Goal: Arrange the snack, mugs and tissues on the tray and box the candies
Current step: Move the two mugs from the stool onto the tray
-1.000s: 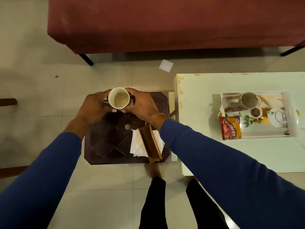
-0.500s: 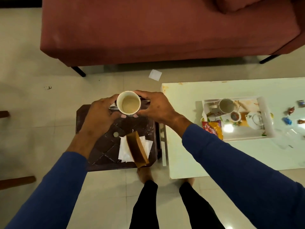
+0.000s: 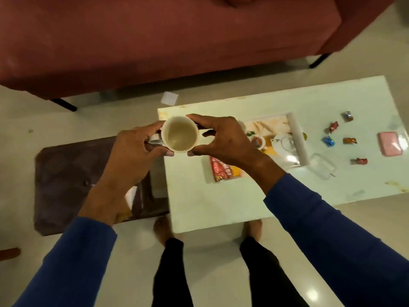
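A cream mug is held upright in the air between my left hand and my right hand, above the left edge of the white table. The printed tray lies on the table behind my right hand, with the red and yellow snack packet at its near left corner. Several wrapped candies are scattered right of the tray, near a clear plastic box and a pink box. The tissues on the dark stool are mostly hidden by my left forearm.
A dark red sofa fills the back, with black legs on the pale floor. A white paper scrap lies on the floor before it. My feet stand under the table's near edge.
Both hands have carried the mug to the right, from above the dark stool to the table's left edge. The view has swung right, showing more candies and the pink box.
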